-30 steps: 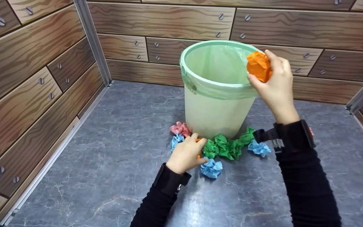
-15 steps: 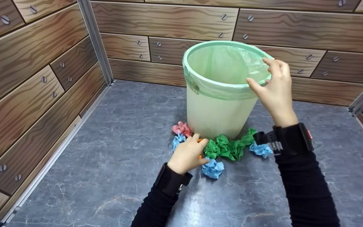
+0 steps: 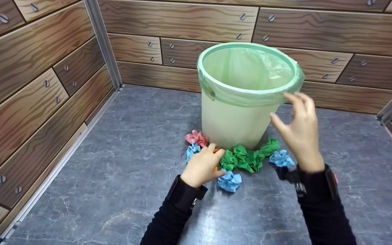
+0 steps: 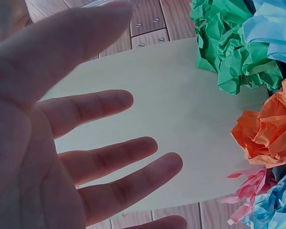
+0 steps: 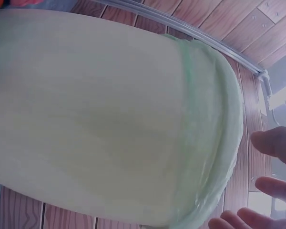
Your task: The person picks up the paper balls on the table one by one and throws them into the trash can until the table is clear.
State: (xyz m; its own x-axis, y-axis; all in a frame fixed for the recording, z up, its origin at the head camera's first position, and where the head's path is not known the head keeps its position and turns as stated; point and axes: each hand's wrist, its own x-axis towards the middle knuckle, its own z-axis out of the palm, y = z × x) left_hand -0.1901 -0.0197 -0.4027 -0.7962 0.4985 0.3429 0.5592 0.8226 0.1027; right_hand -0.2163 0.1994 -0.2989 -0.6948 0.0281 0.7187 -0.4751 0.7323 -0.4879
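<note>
The right hand has come down from the bin's rim, and the orange paper it held there is gone from it, likely into the bin, though I can't see the bottom. Now it hangs just off the bin's right side, its grip wide with nothing in it, so that hand looks free. The left hand is low in front of the bin, by an orange ball at the bin's foot; its fingers are spread and hold nothing. A pink ball sits at the bin's left foot, green balls line its front, and blue balls lie left, right and in front. All these are still outside the bin.
</note>
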